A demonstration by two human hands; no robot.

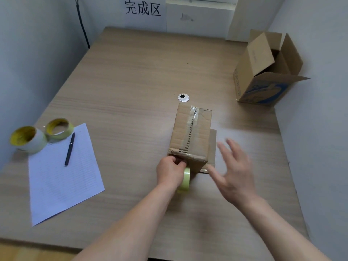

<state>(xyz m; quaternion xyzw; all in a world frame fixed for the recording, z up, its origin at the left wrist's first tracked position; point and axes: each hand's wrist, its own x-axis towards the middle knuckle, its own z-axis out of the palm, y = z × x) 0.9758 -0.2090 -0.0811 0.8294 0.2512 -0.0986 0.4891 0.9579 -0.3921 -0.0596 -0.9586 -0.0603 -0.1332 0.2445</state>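
Note:
A small brown cardboard box [192, 132] stands on the wooden table [131, 81], with old clear tape and a torn seam along its top. My left hand [170, 171] grips a yellow-green tape roll [185, 179] and pinches at the box's near lower edge. Just right of the box my right hand [232, 167] hovers with its fingers spread, blurred and holding nothing.
Two more tape rolls [28, 139] [59, 128] sit at the left by a sheet of paper [62, 172] with a black pen [69, 148]. An open printed carton [267, 72] stands at the back right. A cable grommet [183, 97] lies behind the box.

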